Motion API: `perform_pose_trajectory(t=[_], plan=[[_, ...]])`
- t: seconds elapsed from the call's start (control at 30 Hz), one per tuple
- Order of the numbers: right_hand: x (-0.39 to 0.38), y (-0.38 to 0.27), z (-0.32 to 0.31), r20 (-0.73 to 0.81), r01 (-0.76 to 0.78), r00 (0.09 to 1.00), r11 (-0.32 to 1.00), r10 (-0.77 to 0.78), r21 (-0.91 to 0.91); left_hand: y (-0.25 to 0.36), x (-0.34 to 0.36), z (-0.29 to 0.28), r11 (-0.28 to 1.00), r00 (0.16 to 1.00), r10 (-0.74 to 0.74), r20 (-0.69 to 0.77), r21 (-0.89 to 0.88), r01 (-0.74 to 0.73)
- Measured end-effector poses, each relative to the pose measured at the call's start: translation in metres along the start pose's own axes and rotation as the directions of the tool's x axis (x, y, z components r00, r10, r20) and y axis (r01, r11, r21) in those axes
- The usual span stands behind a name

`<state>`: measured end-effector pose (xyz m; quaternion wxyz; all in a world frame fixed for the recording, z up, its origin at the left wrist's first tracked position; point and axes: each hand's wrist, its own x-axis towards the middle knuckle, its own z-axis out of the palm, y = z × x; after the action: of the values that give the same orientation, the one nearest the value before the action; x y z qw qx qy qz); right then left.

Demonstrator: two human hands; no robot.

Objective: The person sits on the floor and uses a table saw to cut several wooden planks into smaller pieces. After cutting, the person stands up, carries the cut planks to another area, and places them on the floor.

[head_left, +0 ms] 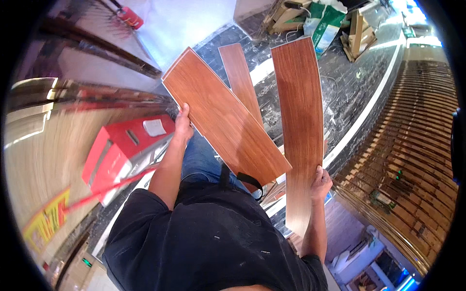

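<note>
The left hand (pixel 183 123) grips the edge of a broad reddish-brown wood-grain plank (pixel 223 116), held tilted above the dark marble floor (pixel 349 82); the right hand (pixel 320 184) clasps a longer, narrower plank of the same finish (pixel 301 126), nearly upright; a third such plank (pixel 240 77) shows between them; a red box-shaped machine (pixel 121 153) sits just left.

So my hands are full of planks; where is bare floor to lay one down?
Bare dark marble floor lies right of the right-hand plank, bordered by the white strip. Crowded: red tool at left, green bag and wooden offcuts ahead.
</note>
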<state>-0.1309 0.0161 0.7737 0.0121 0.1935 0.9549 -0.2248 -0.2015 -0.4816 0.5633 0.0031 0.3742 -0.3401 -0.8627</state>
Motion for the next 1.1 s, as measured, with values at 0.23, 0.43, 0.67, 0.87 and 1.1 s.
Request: perform_pose_trajectory(t=[0.23,0.43,0.67,0.87,1.1], plan=[[0.165,-0.090,0.168,0.123,-0.033,0.991,0.997,0.043,-0.075,0.071,0.215,-0.004,0.968,0.990,0.034,-0.134,0.253,0.001],[0.303,-0.042,0.415,0.273,0.106,0.959,0.989,-0.073,-0.107,0.035,0.301,-0.039,0.937,0.977,0.156,-0.146,0.334,-0.100],[0.384,-0.031,0.657,0.330,0.153,0.935,0.987,-0.129,-0.047,-0.076,0.364,-0.083,0.957,0.954,0.146,-0.263,0.281,-0.069],[0.407,0.044,0.798,0.295,0.167,0.940,0.985,-0.171,0.041,-0.172,0.419,-0.092,0.857,0.923,0.197,-0.330,0.515,0.001],[0.404,0.055,0.822,0.263,0.055,0.958,0.974,-0.112,0.218,-0.196,0.419,-0.084,0.860,0.953,0.066,-0.297,0.501,0.097]])
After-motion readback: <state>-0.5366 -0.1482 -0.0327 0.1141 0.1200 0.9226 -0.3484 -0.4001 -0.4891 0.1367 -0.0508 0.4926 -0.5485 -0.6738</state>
